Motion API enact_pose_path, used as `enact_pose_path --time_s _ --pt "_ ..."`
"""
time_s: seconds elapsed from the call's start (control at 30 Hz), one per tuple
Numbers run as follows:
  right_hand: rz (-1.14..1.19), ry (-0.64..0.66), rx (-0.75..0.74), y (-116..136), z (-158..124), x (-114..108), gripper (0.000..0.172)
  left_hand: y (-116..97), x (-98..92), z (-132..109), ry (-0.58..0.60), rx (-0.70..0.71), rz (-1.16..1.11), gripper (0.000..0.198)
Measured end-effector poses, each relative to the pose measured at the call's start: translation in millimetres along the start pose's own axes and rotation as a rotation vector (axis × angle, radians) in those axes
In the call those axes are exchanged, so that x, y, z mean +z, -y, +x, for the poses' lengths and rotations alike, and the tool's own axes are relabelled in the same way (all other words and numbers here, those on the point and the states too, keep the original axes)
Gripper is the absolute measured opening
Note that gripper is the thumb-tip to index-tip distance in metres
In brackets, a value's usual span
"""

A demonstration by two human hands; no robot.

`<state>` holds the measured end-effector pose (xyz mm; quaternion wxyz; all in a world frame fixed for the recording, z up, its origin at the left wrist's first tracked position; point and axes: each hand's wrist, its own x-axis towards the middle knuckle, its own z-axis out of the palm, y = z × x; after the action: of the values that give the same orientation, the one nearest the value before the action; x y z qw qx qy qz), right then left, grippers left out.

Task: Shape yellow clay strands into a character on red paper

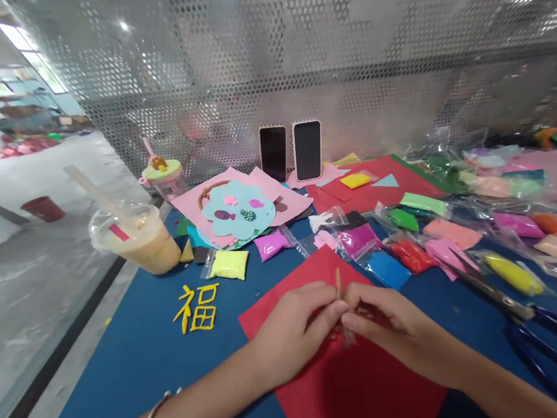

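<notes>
Over a sheet of red paper, my left hand and my right hand meet with their fingertips pinched together. Between them is a slim, light-brown pointed piece, its tip sticking up. Something clear like plastic hangs below the fingers; its exact kind is hard to make out. A yellow clay Chinese character lies on the blue table to the left of the hands.
Large scissors lie open at right, among bagged clay such as a red pack and a yellow pack. A drink cup stands at left. Paper cutouts and two phones are at the back, before a perforated metal panel.
</notes>
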<state>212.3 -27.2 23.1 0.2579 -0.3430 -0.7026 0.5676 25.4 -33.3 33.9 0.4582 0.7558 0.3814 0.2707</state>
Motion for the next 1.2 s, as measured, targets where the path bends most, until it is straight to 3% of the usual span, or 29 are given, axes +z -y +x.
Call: enact_pose_path --time_s 0.13,0.23,0.43,0.5,0.7,0.93,1.1,1.2 --pt "0.183 0.031 -0.012 -5 -2 2 0.026 -4 -4.7 0 0.041 0.031 -0.045 0.039" --pt "0.064 -0.021 -0.033 -5 -3 4 0.027 -7 -5.0 0 0.034 0.021 -0.019 0.037" --pt "-0.341 -0.380 -0.140 -2 -7 1 0.028 -7 8.2 -3 -0.154 0.049 0.128 0.031" --pt "-0.455 -0.439 -0.195 -3 -7 1 0.028 -7 12.9 -4 -0.218 0.034 0.158 0.032" --pt "-0.723 -0.377 -0.350 -7 -6 9 0.021 -6 15.2 -5 -0.293 -0.170 0.112 0.017" --pt "-0.792 -0.415 -0.440 -2 -6 12 0.022 -10 9.1 -5 -0.476 -0.058 0.244 0.010" --pt "-0.662 -0.327 -0.407 -3 -7 17 0.020 -9 8.6 -7 -0.442 0.005 0.342 0.006" --pt "-0.671 -0.360 -0.416 -5 -7 19 0.018 -7 5.7 -8 -0.421 0.054 0.420 0.008"
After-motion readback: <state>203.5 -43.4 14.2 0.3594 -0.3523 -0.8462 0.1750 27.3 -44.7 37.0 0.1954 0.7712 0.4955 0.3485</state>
